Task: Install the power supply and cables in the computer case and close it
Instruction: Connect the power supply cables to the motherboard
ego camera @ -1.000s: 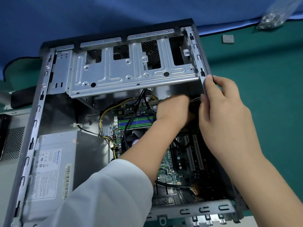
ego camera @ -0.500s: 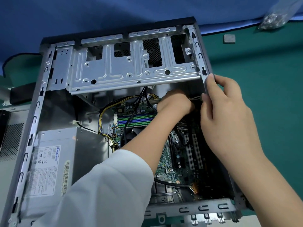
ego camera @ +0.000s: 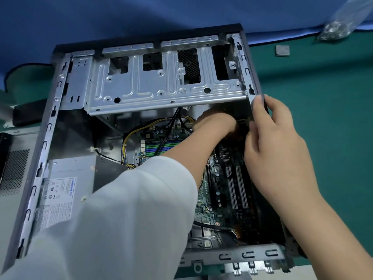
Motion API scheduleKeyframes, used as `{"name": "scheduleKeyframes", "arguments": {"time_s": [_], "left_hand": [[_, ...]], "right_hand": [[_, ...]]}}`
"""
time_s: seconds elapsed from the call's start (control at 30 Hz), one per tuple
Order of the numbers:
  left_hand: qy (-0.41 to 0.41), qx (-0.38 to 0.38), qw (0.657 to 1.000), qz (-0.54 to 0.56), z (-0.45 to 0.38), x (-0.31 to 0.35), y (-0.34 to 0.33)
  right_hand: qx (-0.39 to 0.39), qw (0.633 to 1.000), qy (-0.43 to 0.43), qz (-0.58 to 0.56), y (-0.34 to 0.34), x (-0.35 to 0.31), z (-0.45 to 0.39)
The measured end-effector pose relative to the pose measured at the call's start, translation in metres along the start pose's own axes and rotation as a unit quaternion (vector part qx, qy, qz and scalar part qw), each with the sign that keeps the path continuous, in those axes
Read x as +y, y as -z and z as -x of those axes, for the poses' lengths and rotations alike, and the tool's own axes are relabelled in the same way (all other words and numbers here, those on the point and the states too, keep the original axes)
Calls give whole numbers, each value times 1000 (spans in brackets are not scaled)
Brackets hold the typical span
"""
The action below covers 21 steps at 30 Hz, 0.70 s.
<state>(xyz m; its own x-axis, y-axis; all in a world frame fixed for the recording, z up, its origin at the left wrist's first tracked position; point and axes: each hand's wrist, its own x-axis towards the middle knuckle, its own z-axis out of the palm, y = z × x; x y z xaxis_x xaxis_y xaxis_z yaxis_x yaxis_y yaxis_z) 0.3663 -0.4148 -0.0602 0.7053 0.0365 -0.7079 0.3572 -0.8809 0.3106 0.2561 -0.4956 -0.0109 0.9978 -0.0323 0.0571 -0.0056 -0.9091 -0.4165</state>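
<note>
Inside the open computer case (ego camera: 50,126), left hand (ego camera: 215,123) reaches under the drive cage (ego camera: 167,85), fingers hidden, grip unreadable; right hand (ego camera: 270,142) pinches the case's right rail; power supply (ego camera: 68,182) sits lower left, yellow-black cables (ego camera: 129,136) partly buried.

My one head-worn camera looks steeply down and forward from close above the open computer case (ego camera: 50,126), which fills most of the frame, with green table (ego camera: 323,118) to its right and blue cloth (ego camera: 121,17) beyond.
</note>
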Motion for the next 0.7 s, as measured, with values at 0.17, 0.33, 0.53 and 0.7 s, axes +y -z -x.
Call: {"name": "scheduleKeyframes", "arguments": {"time_s": [0.17,0.33,0.53,0.7], "left_hand": [[4,-5,1000,-4,1,2,-2],[17,34,999,36,7,0,-3],[41,63,996,56,12,0,-6],[18,43,996,71,11,2,-5]], "right_hand": [[-3,1000,3,1,0,-2,0],[-8,1000,-6,5,-1,-6,1],[-8,1000,-19,-13,0,-7,0],[-2,999,-20,-49,2,-6,0]]}}
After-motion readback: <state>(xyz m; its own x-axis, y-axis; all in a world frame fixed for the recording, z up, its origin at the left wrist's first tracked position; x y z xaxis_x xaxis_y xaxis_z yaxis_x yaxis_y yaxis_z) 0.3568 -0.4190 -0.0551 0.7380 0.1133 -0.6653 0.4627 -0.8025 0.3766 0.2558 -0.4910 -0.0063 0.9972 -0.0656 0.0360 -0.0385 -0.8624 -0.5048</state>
